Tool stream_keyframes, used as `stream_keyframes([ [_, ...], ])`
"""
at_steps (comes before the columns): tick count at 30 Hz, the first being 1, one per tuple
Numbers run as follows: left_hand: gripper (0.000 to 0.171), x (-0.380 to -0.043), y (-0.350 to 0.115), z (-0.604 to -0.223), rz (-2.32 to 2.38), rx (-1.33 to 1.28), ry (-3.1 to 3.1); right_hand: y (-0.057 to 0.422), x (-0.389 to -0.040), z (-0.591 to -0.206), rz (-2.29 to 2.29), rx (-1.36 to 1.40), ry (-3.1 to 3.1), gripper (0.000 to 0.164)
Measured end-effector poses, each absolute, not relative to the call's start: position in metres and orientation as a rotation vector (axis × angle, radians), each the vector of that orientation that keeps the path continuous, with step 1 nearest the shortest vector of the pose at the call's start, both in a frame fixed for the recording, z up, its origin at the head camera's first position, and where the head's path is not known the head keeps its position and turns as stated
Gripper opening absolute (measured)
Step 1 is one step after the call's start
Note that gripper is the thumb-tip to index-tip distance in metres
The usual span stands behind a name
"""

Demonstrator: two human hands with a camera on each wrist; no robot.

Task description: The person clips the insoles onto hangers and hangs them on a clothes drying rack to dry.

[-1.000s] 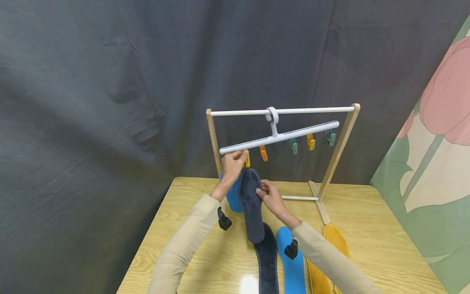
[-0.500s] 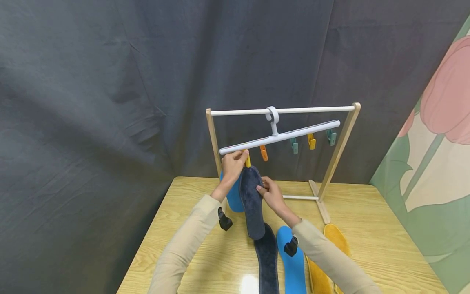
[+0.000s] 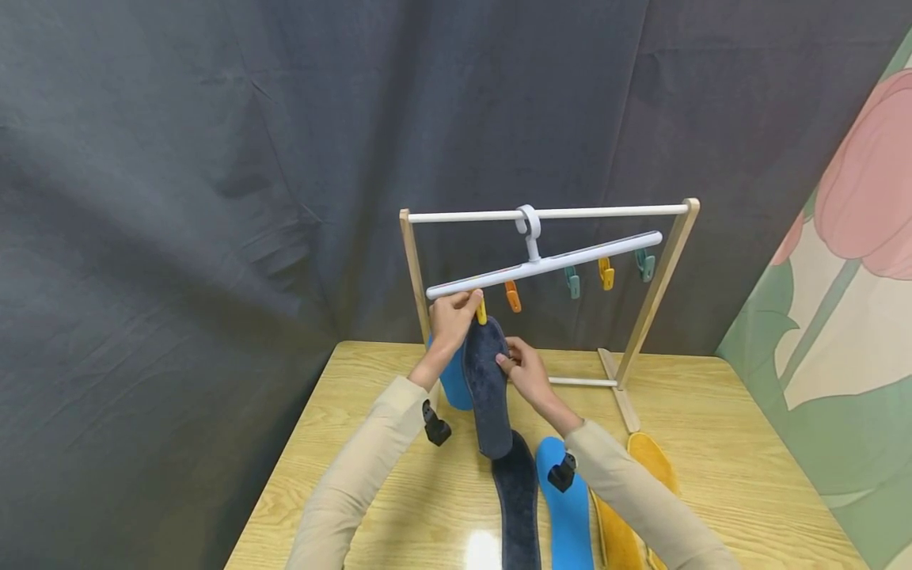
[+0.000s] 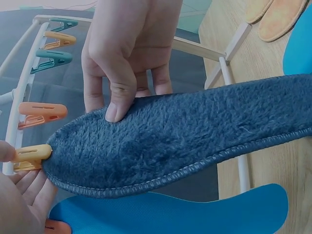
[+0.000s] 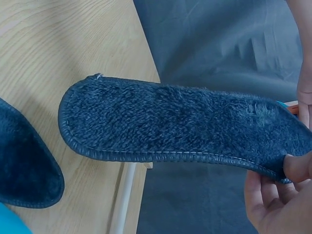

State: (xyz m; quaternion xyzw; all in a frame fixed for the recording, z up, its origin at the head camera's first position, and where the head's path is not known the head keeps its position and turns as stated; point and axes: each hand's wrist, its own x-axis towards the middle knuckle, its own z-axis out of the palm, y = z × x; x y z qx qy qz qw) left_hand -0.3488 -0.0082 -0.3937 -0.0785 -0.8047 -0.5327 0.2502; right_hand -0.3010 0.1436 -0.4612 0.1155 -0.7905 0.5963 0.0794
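My left hand (image 3: 450,321) pinches a yellow clothespin (image 4: 33,153) under the low left end of the white hanger (image 3: 484,280). With thumb and fingers, my right hand (image 3: 529,372) grips the side edge of a dark blue fuzzy insole (image 3: 488,396), which hangs upright above the table. The insole's rounded top end is right at the clothespin's tip in the left wrist view. Just behind it hangs a bright blue insole (image 4: 175,212), with an orange clothespin (image 4: 57,227) at its end. The left palm is partly out of that view.
The hanger hooks on the white rail (image 3: 606,213) of a wooden rack, tilted up to the right. Orange (image 3: 513,297), teal (image 3: 573,283) and yellow (image 3: 606,274) clothespins line it. On the table (image 3: 727,451) lie a dark insole (image 3: 520,507), a blue insole (image 3: 570,526) and orange-yellow insoles (image 3: 651,459).
My right hand has raised the dark insole slightly, bringing its top end up to the yellow clothespin. My left hand has stayed in place on the clothespin.
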Motion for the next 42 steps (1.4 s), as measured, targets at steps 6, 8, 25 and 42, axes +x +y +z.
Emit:
stream_keyframes([
  [6,0.022,-0.349,-0.008,-0.393,-1.442,-0.207,-2.196,0.144,-0.303,-0.458,1.760,0.364,-2.348,0.025],
  [8,0.022,-0.350,-0.007,-0.393,-1.435,-0.203,-2.204,0.144,-0.303,-0.457,1.757,0.368,-2.354,0.026],
  [25,0.033,-0.347,-0.007,-0.402,-1.517,-0.224,-2.239,0.146,-0.306,-0.461,1.751,0.318,-2.407,0.029],
  [42,0.034,-0.347,-0.009,-0.405,-1.569,-0.253,-2.201,0.140,-0.297,-0.457,1.775,0.300,-2.406,0.026],
])
